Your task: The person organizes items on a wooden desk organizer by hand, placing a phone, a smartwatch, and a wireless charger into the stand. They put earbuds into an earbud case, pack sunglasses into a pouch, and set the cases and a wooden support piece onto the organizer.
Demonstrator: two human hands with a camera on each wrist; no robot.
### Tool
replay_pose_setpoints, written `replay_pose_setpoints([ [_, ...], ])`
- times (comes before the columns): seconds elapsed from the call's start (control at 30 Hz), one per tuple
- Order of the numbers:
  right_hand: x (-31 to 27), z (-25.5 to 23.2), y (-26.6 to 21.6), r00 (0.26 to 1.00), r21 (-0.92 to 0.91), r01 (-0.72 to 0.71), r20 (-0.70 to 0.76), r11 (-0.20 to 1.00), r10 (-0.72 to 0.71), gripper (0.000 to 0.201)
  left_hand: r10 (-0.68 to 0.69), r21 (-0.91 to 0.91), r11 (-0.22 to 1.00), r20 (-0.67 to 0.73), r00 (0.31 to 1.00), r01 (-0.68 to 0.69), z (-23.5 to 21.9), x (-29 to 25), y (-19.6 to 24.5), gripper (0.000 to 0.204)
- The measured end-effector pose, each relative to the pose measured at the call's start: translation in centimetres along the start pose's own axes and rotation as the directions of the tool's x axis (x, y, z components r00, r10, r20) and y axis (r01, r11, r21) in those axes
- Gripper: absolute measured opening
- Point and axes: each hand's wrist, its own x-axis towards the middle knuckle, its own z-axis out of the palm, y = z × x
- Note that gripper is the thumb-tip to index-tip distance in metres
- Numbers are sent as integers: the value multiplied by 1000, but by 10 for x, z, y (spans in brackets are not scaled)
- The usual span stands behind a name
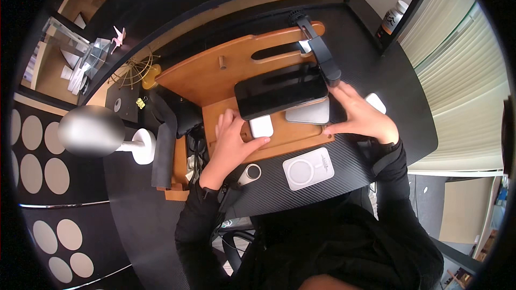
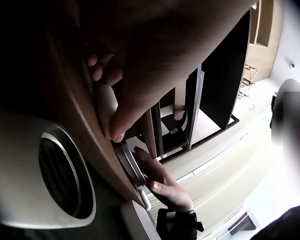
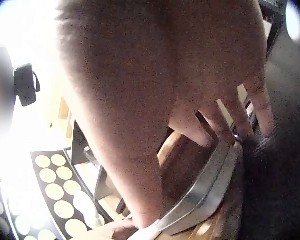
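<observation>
A wooden desk stand has a black smartphone leaning on its upright back. My left hand holds a small white earbud case on the stand's base, fingers on its left and thumb along its near edge. My right hand is at the stand's right end, its thumb and fingers spanning the end of a flat silver-grey slab. That slab shows rounded corners in the right wrist view, with the thumb at its near end and fingers at the far end.
A white magnetic charger block and a small white cylinder lie in front of the stand. A white rounded object is beyond the right hand. A black clamp arm overhangs the stand. A white lamp stands left.
</observation>
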Motion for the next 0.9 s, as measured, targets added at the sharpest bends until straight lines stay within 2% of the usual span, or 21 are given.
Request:
replay_pose_setpoints([
  [0.1,-2,-7,9,999,31,35,-31,999,-35,80,-26,-71,997,-32,999,24,5,4,-8,56],
  [0.17,3,-6,6,996,111,-83,-8,990,84,76,-40,-114,993,-59,997,33,5,6,-9,55],
  [0.2,3,-4,3,996,110,-84,-8,990,85,76,-51,-144,989,-61,997,42,4,7,-7,54],
  [0.27,6,2,-1,998,-118,-41,-48,992,35,71,-63,-176,983,-65,996,51,3,9,-7,53],
  [0.37,16,17,13,997,-174,-41,-75,984,28,69,-75,-173,983,-74,994,61,4,11,-8,52],
  [0.4,17,20,15,997,-173,-46,-76,984,33,69,-97,-240,968,-100,990,70,4,11,-9,53],
  [0.47,21,22,11,992,-101,-123,-43,987,119,65,-121,-330,942,-149,981,66,6,12,-9,57],
  [0.57,18,22,11,995,-50,-41,-90,998,36,67,-120,-373,926,-139,983,60,10,12,-17,61],
  [0.6,15,17,10,995,-53,-39,-93,998,34,67,-117,-373,926,-143,983,56,11,11,-17,61],
  [0.67,10,4,7,995,117,-101,-9,988,102,67,-80,-348,937,-216,973,-1,9,12,-9,55],
  [0.7,12,1,5,995,110,-95,-9,989,96,67,-79,-350,937,-225,971,-4,9,13,-9,55],
  [0.77,15,1,-2,996,-82,-83,-38,993,80,67,-43,-264,964,-216,976,-16,10,11,-9,54],
  [0.8,15,6,-3,996,-81,-87,-41,993,84,67,-41,-264,964,-213,976,-18,11,11,-9,54],
  [0.9,22,32,6,999,-245,-43,-38,968,35,67,-29,-286,957,-227,973,-38,11,12,-12,53],
])
